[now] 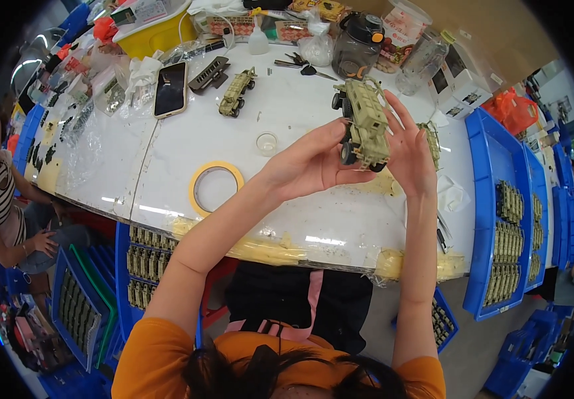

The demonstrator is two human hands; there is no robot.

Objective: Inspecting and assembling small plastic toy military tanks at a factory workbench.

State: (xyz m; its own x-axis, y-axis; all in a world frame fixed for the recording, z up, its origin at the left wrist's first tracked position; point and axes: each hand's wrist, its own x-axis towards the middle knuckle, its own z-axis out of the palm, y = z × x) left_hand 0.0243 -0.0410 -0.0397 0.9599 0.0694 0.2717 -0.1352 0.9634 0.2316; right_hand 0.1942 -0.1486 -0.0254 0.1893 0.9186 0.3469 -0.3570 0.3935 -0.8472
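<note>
The worktop (174, 153) is the reference. Along its right edge, the blue tray (493, 149) carries rows of tan models (507, 243), presumably processed units. Above the worktop, the left hand (308, 161) grips the wheeled model vehicle (368, 114) between thumb and fingers. The right hand (412, 156) is alongside, fingers spread; contact cannot be confirmed. The gripped unit appears largely assembled; any remaining operation is not determinable. Toward the worktop's far side, a second vehicle (237, 93) lies unheld, outside the tray.
</note>
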